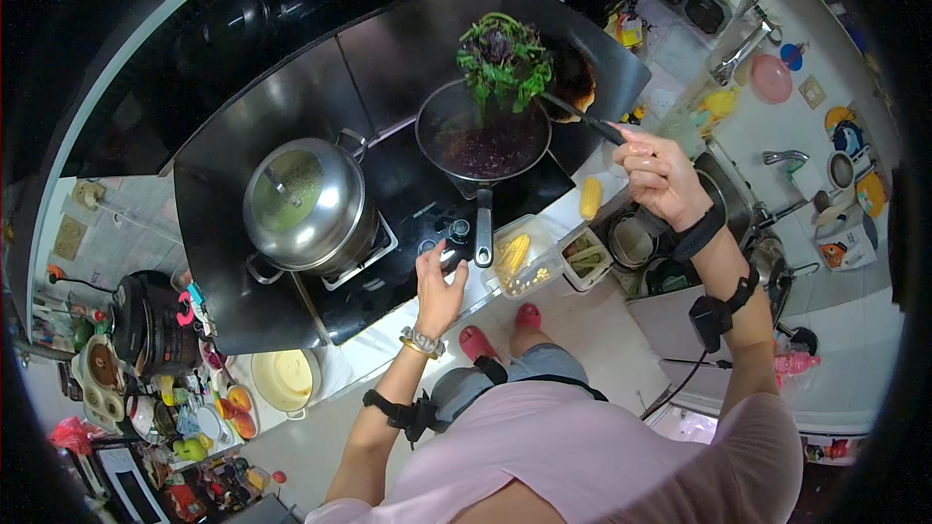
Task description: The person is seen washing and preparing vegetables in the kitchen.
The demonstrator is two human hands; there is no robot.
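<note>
My right hand (662, 175) grips the black handle of a cooking utensil (593, 124). Its far end is hidden under a heap of wet green and purple leafy vegetables (506, 58), held above the back rim of a frying pan (480, 145). Dark reddish liquid lies in the pan, which sits on the right burner with its handle (483, 229) towards me. My left hand (440, 295) is at the front of the black gas hob (386, 306), fingers spread beside the control knobs (459, 229). Whether a fingertip touches a knob cannot be made out.
A lidded steel pot (306, 204) stands on the left burner. Corn cobs and loose kernels lie in a clear plastic container (520, 262) by the pan handle; another cob (591, 198) lies nearby. A sink (728, 182) is at right, a cream basin (285, 377) at left.
</note>
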